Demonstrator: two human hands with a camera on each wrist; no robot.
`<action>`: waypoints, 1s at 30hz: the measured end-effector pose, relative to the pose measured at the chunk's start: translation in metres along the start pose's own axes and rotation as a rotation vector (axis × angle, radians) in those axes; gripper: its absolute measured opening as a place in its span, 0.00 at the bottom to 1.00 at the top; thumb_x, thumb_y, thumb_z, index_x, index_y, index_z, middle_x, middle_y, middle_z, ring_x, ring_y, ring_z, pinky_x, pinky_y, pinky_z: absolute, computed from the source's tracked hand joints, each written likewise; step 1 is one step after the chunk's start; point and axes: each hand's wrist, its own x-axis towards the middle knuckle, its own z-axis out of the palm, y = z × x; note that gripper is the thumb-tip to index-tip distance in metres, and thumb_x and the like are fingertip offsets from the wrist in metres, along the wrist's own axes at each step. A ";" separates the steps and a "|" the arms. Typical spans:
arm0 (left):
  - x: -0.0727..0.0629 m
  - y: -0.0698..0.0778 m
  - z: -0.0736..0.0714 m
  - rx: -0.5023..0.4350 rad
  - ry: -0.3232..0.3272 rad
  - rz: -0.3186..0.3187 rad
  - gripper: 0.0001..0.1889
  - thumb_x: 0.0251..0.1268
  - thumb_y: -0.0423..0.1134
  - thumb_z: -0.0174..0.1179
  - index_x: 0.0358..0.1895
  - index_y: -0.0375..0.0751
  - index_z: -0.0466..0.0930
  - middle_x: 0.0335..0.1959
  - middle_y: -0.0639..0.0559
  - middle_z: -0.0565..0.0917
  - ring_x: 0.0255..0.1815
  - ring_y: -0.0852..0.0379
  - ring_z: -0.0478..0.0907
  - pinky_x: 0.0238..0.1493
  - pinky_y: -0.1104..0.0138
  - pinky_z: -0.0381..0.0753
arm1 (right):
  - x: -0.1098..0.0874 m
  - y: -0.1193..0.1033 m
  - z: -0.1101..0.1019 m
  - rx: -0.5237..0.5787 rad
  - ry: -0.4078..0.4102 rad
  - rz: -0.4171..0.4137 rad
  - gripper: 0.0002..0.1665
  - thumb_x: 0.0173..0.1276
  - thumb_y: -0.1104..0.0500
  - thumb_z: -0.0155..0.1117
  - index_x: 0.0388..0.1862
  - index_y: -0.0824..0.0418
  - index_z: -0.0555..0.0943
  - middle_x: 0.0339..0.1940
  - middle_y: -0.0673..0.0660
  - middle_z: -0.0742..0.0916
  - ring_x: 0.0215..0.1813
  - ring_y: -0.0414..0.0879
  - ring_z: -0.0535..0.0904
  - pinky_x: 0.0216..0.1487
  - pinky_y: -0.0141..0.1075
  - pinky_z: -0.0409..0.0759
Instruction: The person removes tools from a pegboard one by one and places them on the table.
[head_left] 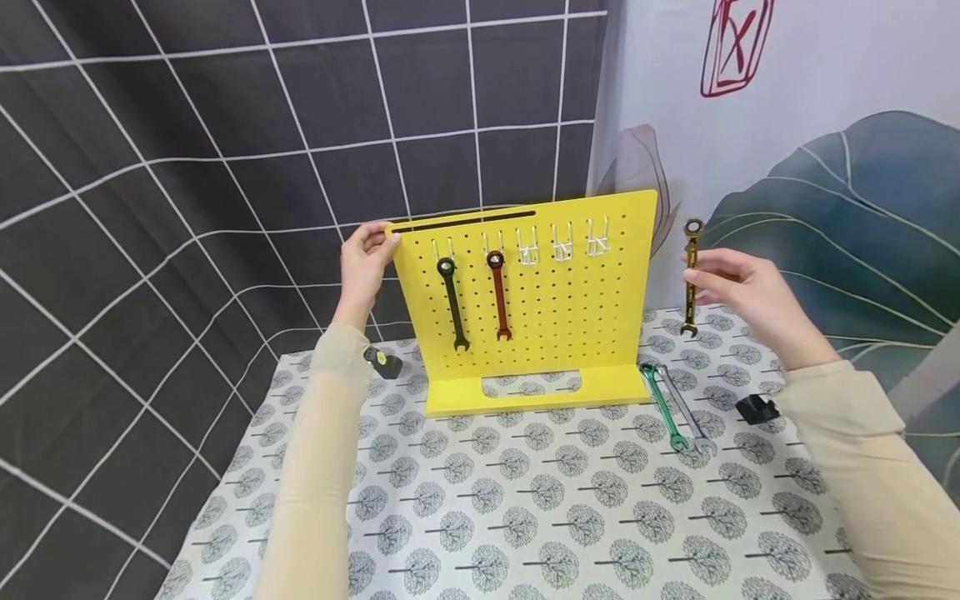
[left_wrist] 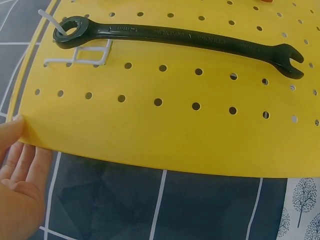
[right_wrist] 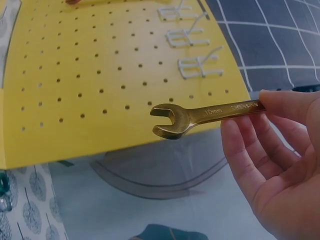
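Note:
My left hand (head_left: 365, 265) pinches the top left corner of a yellow pegboard (head_left: 525, 354), thumb in front and fingers behind, as the left wrist view shows. To the right of the board, my right hand (head_left: 742, 292) holds a gold combination wrench (head_left: 691, 279) upright between thumb and fingers, ring end up. The right wrist view shows "10mm" on its shank (right_wrist: 215, 112). A black wrench (head_left: 453, 304) and a red wrench (head_left: 500, 296) hang by their ring ends from white hooks. Three more white hooks (head_left: 562, 248) on the right bear nothing.
A green wrench (head_left: 664, 408) and a silver wrench (head_left: 686, 410) lie on the tree-patterned tablecloth (head_left: 480, 517), right of the board's base. A dark gridded curtain (head_left: 300, 108) hangs behind and to the left. A light cloth with leaf prints (head_left: 847, 192) hangs at the right.

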 end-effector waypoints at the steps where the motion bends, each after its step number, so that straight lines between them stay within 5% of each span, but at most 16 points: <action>1: 0.000 0.000 0.000 0.003 -0.001 0.003 0.15 0.68 0.31 0.65 0.56 0.32 0.79 0.39 0.52 0.82 0.41 0.59 0.81 0.49 0.69 0.83 | -0.001 0.001 -0.002 0.000 0.000 0.002 0.16 0.73 0.54 0.66 0.56 0.57 0.81 0.43 0.38 0.86 0.39 0.37 0.84 0.40 0.27 0.84; 17: -0.001 0.000 0.000 0.003 0.004 0.007 0.14 0.68 0.31 0.65 0.55 0.33 0.80 0.40 0.52 0.81 0.42 0.59 0.80 0.49 0.69 0.83 | -0.013 0.024 -0.020 -0.063 -0.023 0.113 0.25 0.73 0.45 0.65 0.61 0.57 0.76 0.42 0.32 0.84 0.38 0.34 0.84 0.42 0.24 0.81; 30: 0.000 0.000 0.000 -0.014 -0.003 0.000 0.15 0.68 0.31 0.65 0.56 0.32 0.79 0.39 0.53 0.81 0.41 0.60 0.80 0.50 0.67 0.83 | -0.018 0.048 -0.019 -0.156 -0.101 0.139 0.35 0.74 0.45 0.63 0.68 0.69 0.71 0.39 0.34 0.83 0.38 0.31 0.83 0.39 0.25 0.82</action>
